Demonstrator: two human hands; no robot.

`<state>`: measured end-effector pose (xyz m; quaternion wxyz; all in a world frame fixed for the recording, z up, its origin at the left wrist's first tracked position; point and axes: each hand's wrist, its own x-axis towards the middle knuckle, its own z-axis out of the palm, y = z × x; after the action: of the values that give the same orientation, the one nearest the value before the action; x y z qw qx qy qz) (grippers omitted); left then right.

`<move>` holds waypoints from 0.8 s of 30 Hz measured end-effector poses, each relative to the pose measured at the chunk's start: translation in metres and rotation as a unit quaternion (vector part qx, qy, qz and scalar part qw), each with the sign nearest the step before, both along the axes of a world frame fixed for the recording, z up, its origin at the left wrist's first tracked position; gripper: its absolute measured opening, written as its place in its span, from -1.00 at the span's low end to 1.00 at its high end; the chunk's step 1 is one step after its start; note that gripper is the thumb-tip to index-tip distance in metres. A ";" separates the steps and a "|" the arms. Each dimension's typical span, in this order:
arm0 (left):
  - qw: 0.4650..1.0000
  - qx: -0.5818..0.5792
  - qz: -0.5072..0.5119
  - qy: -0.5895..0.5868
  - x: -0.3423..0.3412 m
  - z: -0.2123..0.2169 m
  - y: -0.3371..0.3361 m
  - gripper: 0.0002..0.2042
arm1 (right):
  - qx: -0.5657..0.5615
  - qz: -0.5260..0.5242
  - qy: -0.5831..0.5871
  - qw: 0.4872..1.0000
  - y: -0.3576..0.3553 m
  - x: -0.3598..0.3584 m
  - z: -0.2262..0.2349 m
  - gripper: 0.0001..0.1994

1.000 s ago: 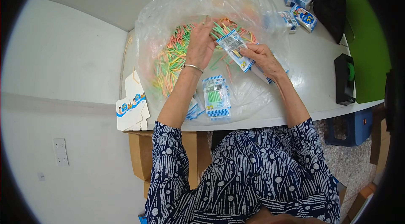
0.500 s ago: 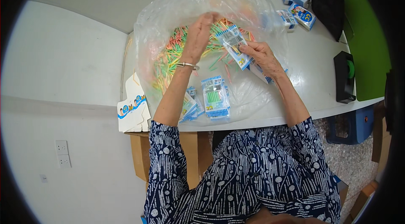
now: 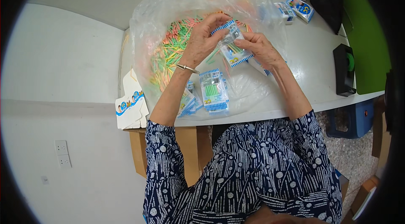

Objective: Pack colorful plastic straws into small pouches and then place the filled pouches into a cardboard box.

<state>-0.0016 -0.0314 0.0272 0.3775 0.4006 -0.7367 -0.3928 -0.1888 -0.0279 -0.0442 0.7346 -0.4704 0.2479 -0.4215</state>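
Observation:
My right hand [image 3: 259, 50] grips a small clear plastic packet [image 3: 234, 55] with blue-and-white striped ends, thumb on its front. A few thin yellowish sticks show through its window. My left hand [image 3: 203, 40], a metal bangle at its wrist, is closed at the packet's upper left edge, thumb and curled fingers against it. Both hands are over a large clear plastic bag [image 3: 158, 9] holding a heap of thin green, yellow and orange-red sticks [image 3: 173, 47]. Below them lies a stack of similar packets [image 3: 213, 91], the top one showing green sticks. More packets [image 3: 190, 104] lie beside it.
White printed card pieces [image 3: 133, 104] lie at the table's left edge. Blue-and-white packs [image 3: 300, 9] and a black bag [image 3: 326, 0] stand at the back right. A black tape dispenser [image 3: 344, 70] sits near the green panel [image 3: 369, 55]. A blue stool [image 3: 350, 120] is below.
My left hand has come from over the stick heap to the packet's upper edge. The packet, in my right hand, now stands slightly more upright, with sticks visible inside.

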 end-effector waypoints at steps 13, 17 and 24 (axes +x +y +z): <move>0.983 0.167 0.039 0.067 0.014 -0.003 0.017 -0.53 | -0.050 0.045 0.083 0.994 0.002 0.003 0.001 -0.72; 0.986 0.148 0.047 0.052 0.014 0.006 0.019 -0.52 | -0.039 0.080 0.090 0.992 0.004 0.010 0.000 -0.69; 0.986 0.160 0.001 0.044 0.021 -0.002 0.028 -0.45 | -0.064 0.037 0.086 0.994 0.007 0.012 0.007 -0.68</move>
<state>0.0199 -0.0039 0.0251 0.3413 0.4391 -0.6463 -0.5224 -0.1764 -0.0205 -0.0373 0.6940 -0.5595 0.2657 -0.3671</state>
